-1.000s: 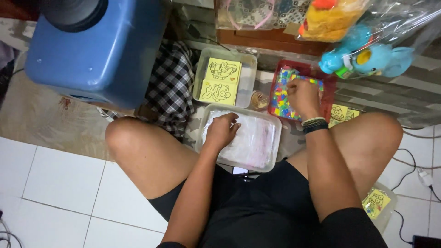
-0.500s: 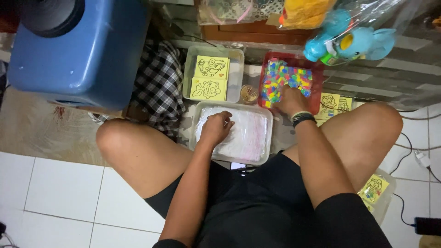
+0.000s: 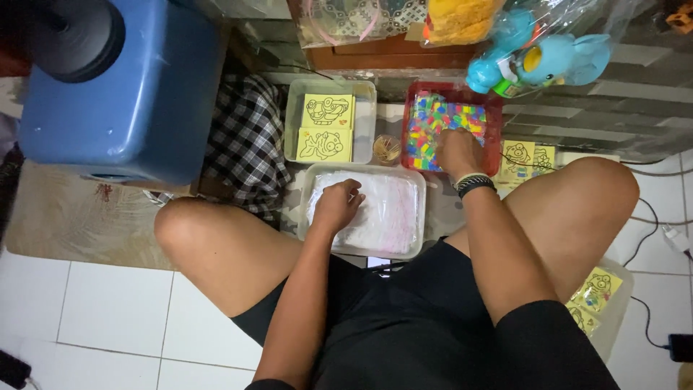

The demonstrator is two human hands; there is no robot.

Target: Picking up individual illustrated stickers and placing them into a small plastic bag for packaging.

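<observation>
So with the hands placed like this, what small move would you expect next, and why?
Probably the right hand closes on a few of the coloured pieces and lifts out: it is down in the red tray, while the left hand rests on the clear bags in the nearer tray.

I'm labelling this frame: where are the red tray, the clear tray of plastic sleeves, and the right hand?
red tray (image 3: 413,97): head view, upper left rim.
clear tray of plastic sleeves (image 3: 419,209): head view, right rim.
right hand (image 3: 457,152): head view, back of hand.
</observation>
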